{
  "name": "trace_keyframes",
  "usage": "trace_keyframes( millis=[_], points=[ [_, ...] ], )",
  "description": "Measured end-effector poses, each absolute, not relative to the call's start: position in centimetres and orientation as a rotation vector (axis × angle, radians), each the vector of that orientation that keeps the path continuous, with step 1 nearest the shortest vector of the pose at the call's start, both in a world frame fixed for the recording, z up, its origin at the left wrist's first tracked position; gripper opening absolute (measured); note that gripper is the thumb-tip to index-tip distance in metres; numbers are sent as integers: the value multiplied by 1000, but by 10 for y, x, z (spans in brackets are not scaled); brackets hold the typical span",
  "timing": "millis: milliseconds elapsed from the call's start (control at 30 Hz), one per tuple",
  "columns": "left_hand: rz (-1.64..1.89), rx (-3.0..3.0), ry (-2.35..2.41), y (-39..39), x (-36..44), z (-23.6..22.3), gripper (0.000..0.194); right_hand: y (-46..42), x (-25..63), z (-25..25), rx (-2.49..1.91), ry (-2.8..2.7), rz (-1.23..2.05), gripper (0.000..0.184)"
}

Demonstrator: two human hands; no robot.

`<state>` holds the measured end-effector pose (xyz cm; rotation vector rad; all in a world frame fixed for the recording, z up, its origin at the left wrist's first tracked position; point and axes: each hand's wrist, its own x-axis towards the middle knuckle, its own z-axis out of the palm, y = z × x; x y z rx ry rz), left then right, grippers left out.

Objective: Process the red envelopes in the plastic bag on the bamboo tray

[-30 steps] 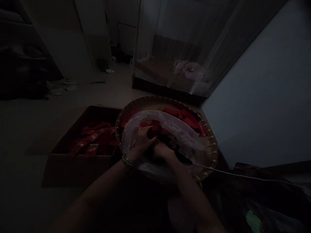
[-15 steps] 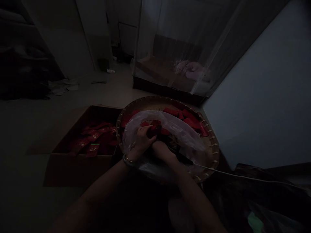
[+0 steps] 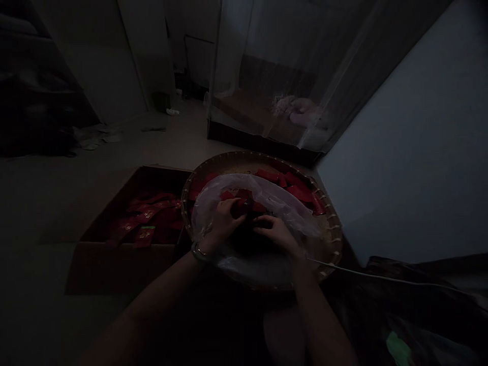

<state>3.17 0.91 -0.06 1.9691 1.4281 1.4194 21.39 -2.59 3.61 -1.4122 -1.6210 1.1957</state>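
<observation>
In dim light, my left hand (image 3: 226,219) is closed around a small shiny red packet (image 3: 244,205) above the plastic sheet. My right hand (image 3: 277,233) is just to the right, its fingers pointing left and slightly apart, with nothing visible in them. Beneath and between the hands lies a dark shape too dim to make out. A clear plastic sheet or bag (image 3: 293,209) is spread inside a round woven bamboo tray (image 3: 335,231). More red packets (image 3: 301,192) lie along the tray's far side.
On the left, an open cardboard box (image 3: 125,267) holds many red packets with gold print. A white cord (image 3: 366,273) runs from the tray off to the right. Behind stands a bed under a net (image 3: 263,117). A pale wall (image 3: 412,152) closes the right side.
My right hand has moved right, away from my left hand, and its fingers have come apart. The left hand stays nearly in place with the red packet.
</observation>
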Motion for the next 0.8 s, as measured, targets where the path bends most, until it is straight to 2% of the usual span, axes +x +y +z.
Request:
trace_keyframes(
  millis=[167,300,567,800],
  points=[
    [1375,1999,1327,8,32,0,46,-26,227,33,-1235,-980,1447,39],
    [1332,2057,1240,7,33,-1,47,-25,230,35,-1136,-839,1482,38],
    [1222,2159,1175,8,33,-2,47,-22,233,59,-1249,-1059,1323,42],
    [1165,2174,1156,8,35,-2,46,-14,224,73,-1457,-1719,801,23]
  ],
)
